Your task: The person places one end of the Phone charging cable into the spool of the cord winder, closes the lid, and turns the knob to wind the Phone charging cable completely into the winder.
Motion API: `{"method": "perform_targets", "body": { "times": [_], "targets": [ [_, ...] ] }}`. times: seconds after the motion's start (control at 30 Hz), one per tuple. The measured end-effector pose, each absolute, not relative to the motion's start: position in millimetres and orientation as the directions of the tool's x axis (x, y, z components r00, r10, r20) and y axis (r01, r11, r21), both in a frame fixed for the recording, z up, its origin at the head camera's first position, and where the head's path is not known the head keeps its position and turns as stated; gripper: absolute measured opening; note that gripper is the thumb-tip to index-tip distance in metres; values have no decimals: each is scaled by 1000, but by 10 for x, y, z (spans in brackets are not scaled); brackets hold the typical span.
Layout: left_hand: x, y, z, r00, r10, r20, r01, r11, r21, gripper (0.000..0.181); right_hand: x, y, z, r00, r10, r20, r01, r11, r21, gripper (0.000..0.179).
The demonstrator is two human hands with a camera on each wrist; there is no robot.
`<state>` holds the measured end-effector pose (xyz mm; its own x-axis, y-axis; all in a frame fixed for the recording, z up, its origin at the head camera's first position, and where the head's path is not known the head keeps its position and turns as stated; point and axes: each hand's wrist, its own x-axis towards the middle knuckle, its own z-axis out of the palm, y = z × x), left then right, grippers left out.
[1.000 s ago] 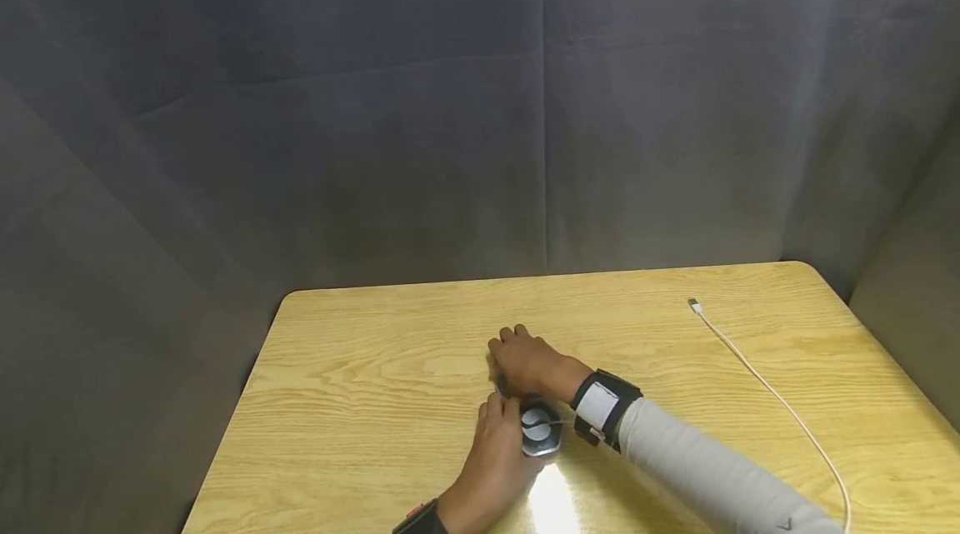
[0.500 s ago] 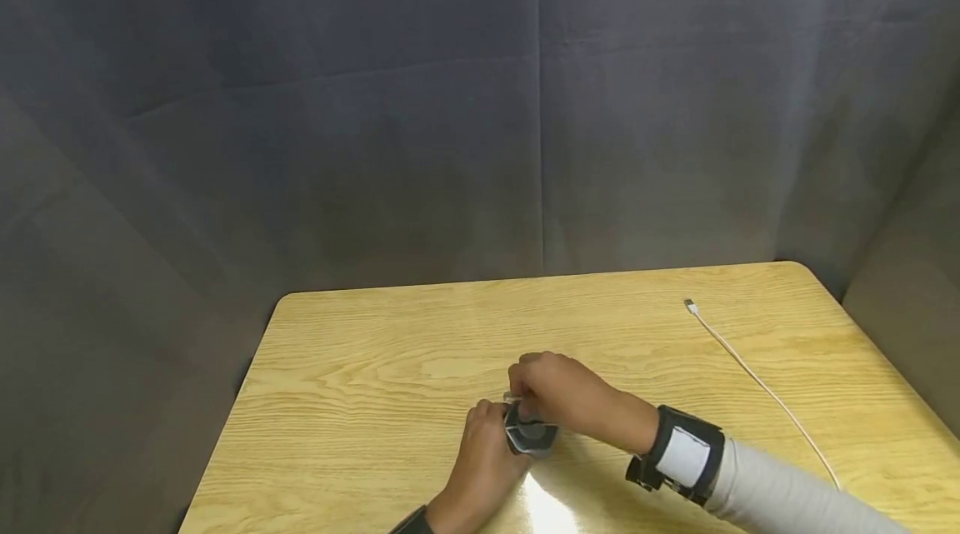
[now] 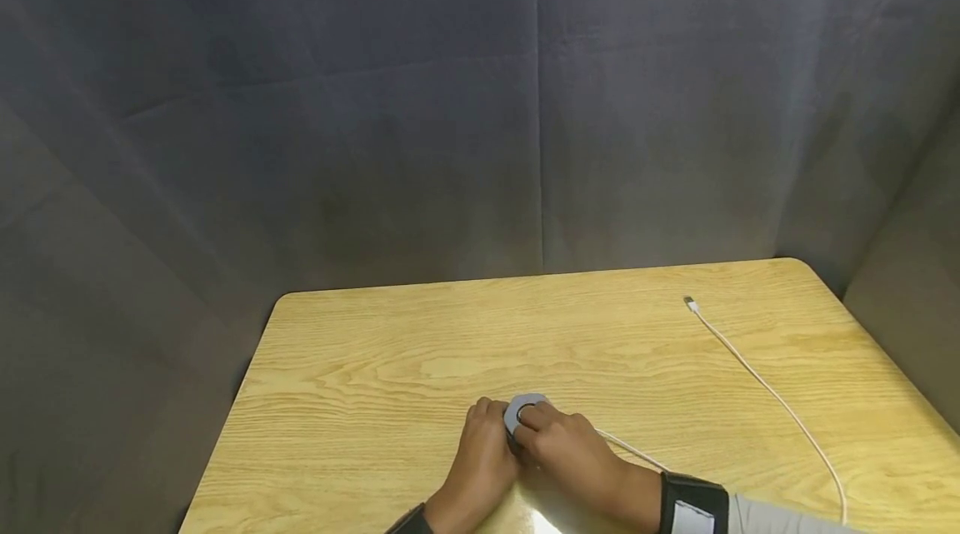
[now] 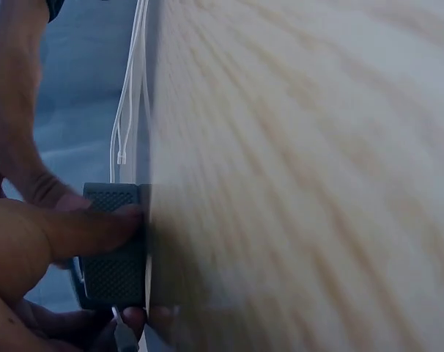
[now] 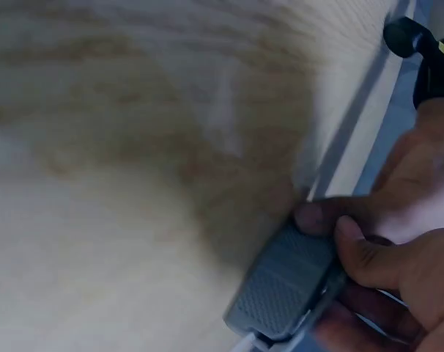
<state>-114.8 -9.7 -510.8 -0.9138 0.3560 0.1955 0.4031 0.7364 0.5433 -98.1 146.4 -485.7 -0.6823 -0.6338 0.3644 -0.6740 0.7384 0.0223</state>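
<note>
A small dark grey cable winder (image 3: pixel 515 432) with textured sides and a paler grey ring top (image 3: pixel 526 402) sits low at the table's centre in the head view. My left hand (image 3: pixel 480 451) grips its left side, its thumb lying across the textured wall of the winder (image 4: pixel 113 253) in the left wrist view. From the right, my right hand (image 3: pixel 577 451) reaches over the top, curled fingers holding it at the ring's centre. A white cable (image 3: pixel 630 448) runs out of the winder behind the right wrist. My hands hide much of the winder's right side.
On the table's right side lies a white cable length (image 3: pixel 772 391), its USB plug (image 3: pixel 691 302) toward the far edge. The wood-grain table (image 3: pixel 360 367) has rounded far corners. A dark grey curtain (image 3: pixel 420 142) hangs behind it.
My right hand came back from beyond the winder, moved over its top and settled on its right. A grey ring top now shows where a pale disc with an S-shaped dark line was.
</note>
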Motion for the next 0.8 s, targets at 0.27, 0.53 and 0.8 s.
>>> {"method": "perform_targets", "body": {
  "times": [0.27, 0.53, 0.8],
  "targets": [
    [-1162, -108, -5102, -909, 371, 191, 413, 737, 535, 36, -1000, 1494, -4826, -678, -669, 304, -698, 716, 19, 17],
    [-1161, -151, -5085, -915, 395, 80, 355, 699, 621, 67, -1213, 1550, -4629, -787, -607, 106, -610, 743, -274, 59],
    [-1169, -154, -5074, -915, 399, 59, 341, 686, 643, 67, -1286, 1519, -4606, -808, -590, 3, -553, 755, -353, 58]
  ]
}}
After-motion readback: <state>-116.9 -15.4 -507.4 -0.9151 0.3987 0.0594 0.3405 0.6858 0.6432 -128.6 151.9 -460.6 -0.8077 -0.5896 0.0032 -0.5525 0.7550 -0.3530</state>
